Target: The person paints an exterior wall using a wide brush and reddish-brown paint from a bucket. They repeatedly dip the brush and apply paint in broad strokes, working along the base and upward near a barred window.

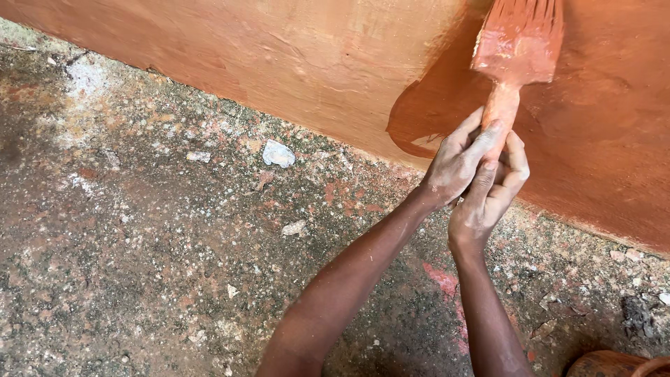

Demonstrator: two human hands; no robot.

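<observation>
I see the left hand [459,162] and the right hand [492,199] both wrapped tight around the handle of a brush [518,49], far right. Its bristles press on the orange wall [293,63]. The wall is wet and darker by the brush. The floor [139,265] is rough and speckled, with orange spots. A pale stone [278,153] lies near the wall.

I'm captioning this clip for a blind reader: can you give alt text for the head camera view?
Both hands, left hand and right hand, grip the handle of a wide paint-coated brush pressed against an orange-brown wall. Below lies a rough speckled floor with small pale stone chips and paint splashes.
</observation>
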